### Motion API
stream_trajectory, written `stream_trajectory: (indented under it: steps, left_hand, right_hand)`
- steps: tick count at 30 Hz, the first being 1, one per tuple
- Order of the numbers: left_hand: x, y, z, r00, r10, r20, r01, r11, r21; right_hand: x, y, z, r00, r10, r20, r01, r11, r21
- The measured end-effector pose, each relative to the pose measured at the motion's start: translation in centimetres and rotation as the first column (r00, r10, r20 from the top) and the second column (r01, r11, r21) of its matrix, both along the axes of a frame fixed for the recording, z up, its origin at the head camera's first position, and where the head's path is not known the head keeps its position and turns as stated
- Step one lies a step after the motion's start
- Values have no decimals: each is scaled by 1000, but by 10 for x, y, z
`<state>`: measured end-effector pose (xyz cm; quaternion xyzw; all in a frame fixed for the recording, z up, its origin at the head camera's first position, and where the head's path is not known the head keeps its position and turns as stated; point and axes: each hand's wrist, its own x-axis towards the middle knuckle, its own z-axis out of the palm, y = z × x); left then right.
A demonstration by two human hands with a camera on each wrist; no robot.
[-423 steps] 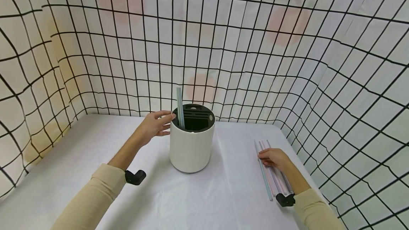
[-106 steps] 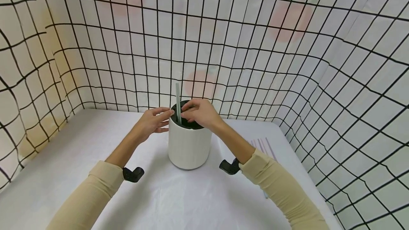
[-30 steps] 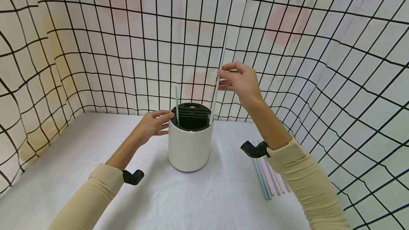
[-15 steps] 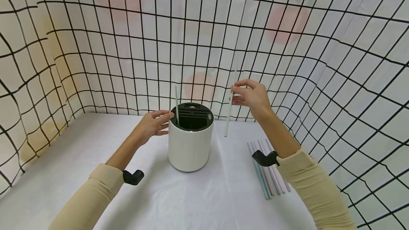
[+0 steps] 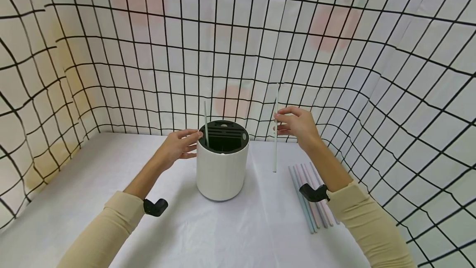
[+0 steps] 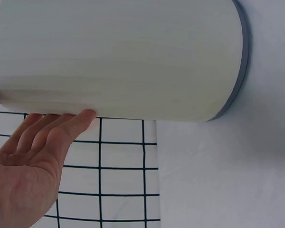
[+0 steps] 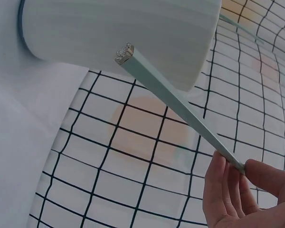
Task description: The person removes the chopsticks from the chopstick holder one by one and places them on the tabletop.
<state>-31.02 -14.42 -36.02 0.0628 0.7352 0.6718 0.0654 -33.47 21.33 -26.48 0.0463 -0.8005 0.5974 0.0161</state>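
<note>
Two hands at work over a white-clothed table [image 5: 93, 185], inside a booth of grid-patterned fabric [image 5: 372, 73].

Item: white cylindrical holder [image 5: 222, 168], upright at the table's centre, with a black slotted insert [image 5: 224, 135] at its top. One pale green stick [image 5: 205, 123] stands in a slot at its left edge, rising above the rim.

Item: left hand [image 5: 177, 148], fingers straight and relaxed, fingertips resting against the holder's upper left wall. The left wrist view confirms the fingers [image 6: 61, 130] lie flat on the white wall and clasp nothing.

Item: right hand [image 5: 297, 125], raised to the right of the holder and clear of it. Thumb and fingertips pinch a second pale green stick [image 5: 275, 135] near its middle. The stick hangs close to vertical in the air, its lower end above the cloth, between the holder and the bundle beside it. The right wrist view shows the pinch [image 7: 237, 166] and the stick's flat-sided, rectangular end.

Item: spare sticks [image 5: 312, 202], pale blue and pink, lying side by side on the cloth at the right, partly under the right forearm.

Item: beige sleeves [image 5: 108, 230] on both arms, each with a black wrist mount [image 5: 156, 207].
</note>
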Motion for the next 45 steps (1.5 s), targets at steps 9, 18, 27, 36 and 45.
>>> stream_trajectory:
  steps: [9, 18, 27, 36, 45]
  left_hand:
    - [-1, 1, 2, 1000, 5, 5, -5, 1000, -13]
    - [-2, 0, 2, 1000, 3, 6, -3, 1000, -31]
    - [-2, -2, 0, 1000, 0, 1, 0, 1000, -24]
    - [-2, -1, -1, 1000, 5, 6, -5, 1000, -21]
    - [-1, 0, 0, 1000, 4, 12, -4, 1000, -12]
  right_hand:
    - [-1, 28, -8, 999, 3, 33, -7, 994, 112]
    - [-1, 66, -34, 996, -9, 90, -5, 988, 157]
    - [2, 88, -71, 990, 3, 144, -26, 987, 158]
    - [0, 105, -122, 975, 28, 219, -69, 981, 182]
    - [3, 105, -163, 947, -1, 322, -65, 979, 193]
